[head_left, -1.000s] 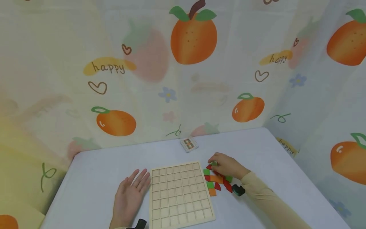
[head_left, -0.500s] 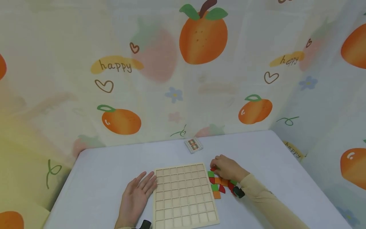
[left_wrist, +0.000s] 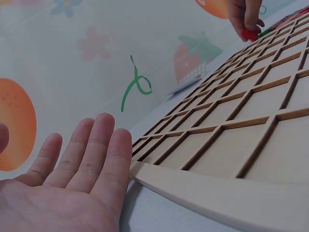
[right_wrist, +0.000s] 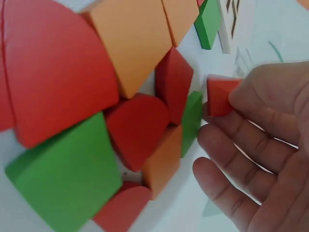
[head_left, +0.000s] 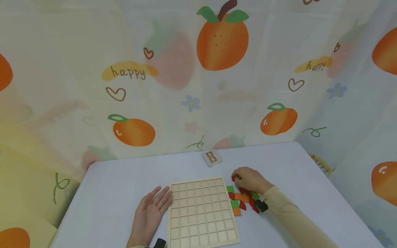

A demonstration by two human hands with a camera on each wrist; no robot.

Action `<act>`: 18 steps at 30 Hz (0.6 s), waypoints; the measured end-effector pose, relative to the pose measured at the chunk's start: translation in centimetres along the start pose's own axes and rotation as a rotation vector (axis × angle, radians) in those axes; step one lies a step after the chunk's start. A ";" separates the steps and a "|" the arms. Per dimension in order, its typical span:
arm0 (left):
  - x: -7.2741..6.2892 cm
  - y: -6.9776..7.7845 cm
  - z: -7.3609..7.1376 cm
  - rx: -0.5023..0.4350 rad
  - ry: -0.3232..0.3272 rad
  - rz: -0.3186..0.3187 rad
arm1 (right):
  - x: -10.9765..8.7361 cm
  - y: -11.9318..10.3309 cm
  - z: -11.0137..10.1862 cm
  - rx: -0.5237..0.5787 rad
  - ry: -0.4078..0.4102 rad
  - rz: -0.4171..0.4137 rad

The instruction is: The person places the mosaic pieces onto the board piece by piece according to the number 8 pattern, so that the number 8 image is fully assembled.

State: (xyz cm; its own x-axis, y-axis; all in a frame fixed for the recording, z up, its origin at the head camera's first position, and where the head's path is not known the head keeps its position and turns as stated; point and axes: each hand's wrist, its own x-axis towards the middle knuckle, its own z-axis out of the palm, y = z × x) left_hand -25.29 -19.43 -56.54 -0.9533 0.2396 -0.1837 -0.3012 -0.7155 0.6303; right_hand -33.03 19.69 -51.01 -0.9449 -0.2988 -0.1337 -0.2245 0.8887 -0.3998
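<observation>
My right hand (head_left: 252, 179) is above the far end of a pile of coloured blocks. Its thumb and forefinger pinch a small red block (right_wrist: 221, 95), while the other fingers stay loosely bent beside a green block (right_wrist: 192, 124). A pale wooden grid board (head_left: 201, 219) lies flat on the table, its square cells bare. At the board's left edge, my left hand (head_left: 150, 214) lies palm up with straight fingers and holds nothing. The left wrist view shows its fingertips close to the board's rim (left_wrist: 193, 200); whether they touch is unclear.
Right of the board lie several red, orange and green blocks, among them an orange square (head_left: 237, 212) and a green square (head_left: 234, 204). A small patterned card stack (head_left: 212, 157) sits behind the board on the white table (head_left: 118, 182). A printed cloth (head_left: 173, 113) stands behind.
The head view has swung slightly left. My right fingers, earlier down among red and green blocks at the pile's far end, now pinch a red block. My left hand keeps its place.
</observation>
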 end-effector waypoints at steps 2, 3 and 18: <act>0.0 -0.1 0.0 0.010 0.008 0.001 | 0.1 0.3 0.1 0.063 0.012 0.018; 0.0 -0.1 -0.1 0.016 0.007 0.002 | 0.1 0.5 0.1 0.103 0.014 0.034; 0.2 -0.1 0.3 0.083 0.026 -0.002 | 0.9 -1.1 -2.0 0.339 0.033 0.027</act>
State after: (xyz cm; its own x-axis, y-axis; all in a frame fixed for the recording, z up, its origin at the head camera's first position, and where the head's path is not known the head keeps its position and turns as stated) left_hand -25.44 -19.11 -56.44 -0.9533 0.2233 -0.2035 -0.3014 -0.6580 0.6901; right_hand -34.09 19.09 -48.89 -0.9579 -0.2606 -0.1207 -0.1128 0.7280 -0.6763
